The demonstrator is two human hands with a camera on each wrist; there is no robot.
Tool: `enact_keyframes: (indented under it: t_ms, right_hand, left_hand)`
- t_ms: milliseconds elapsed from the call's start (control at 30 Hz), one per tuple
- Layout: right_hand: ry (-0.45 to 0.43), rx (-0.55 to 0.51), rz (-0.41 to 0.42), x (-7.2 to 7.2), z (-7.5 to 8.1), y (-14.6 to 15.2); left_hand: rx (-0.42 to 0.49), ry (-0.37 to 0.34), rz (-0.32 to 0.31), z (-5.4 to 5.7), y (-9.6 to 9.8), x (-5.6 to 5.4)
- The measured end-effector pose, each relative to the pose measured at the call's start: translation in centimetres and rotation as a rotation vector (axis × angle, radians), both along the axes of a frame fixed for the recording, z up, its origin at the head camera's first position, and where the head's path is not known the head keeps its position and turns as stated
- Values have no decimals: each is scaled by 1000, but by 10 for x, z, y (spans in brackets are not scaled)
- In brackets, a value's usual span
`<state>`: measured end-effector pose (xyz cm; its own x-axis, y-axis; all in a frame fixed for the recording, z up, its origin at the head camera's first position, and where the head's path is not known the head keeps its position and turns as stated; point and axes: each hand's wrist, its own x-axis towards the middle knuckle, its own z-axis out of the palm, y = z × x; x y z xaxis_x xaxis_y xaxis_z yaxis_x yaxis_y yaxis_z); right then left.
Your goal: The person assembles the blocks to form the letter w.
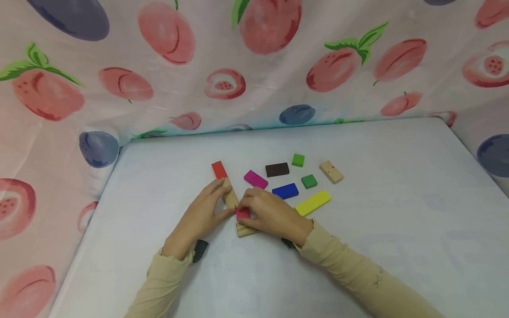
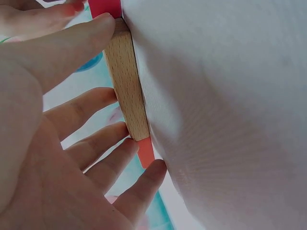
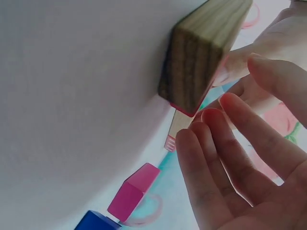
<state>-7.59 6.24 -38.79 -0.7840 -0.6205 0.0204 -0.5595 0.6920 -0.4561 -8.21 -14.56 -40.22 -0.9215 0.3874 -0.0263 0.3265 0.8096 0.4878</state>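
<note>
White desk (image 1: 397, 176) fronts a fruit-print cloth (image 1: 274, 84). Nearest is a grained wooden block (image 1: 245, 230), with the pink block (image 1: 243, 214) just beyond it; light nudges would likely keep joints flush. Over the pink block the right hand (image 1: 274, 213) is loosely curved, thumb apart from fingers, with no clear grip. The left hand (image 1: 200, 216), fingers spread and nearly straight, touches the pale wooden block (image 1: 231, 198), end to end with the red block (image 1: 218, 169). Farther off lies the dark brown block (image 1: 277, 170).
</note>
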Motion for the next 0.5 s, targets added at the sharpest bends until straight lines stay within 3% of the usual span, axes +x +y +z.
enact_keyframes:
  t_ms: [500]
  right_hand:
    - [-38, -6, 78, 11, 3, 7]
  left_hand:
    - [1, -20, 9, 1, 0, 0]
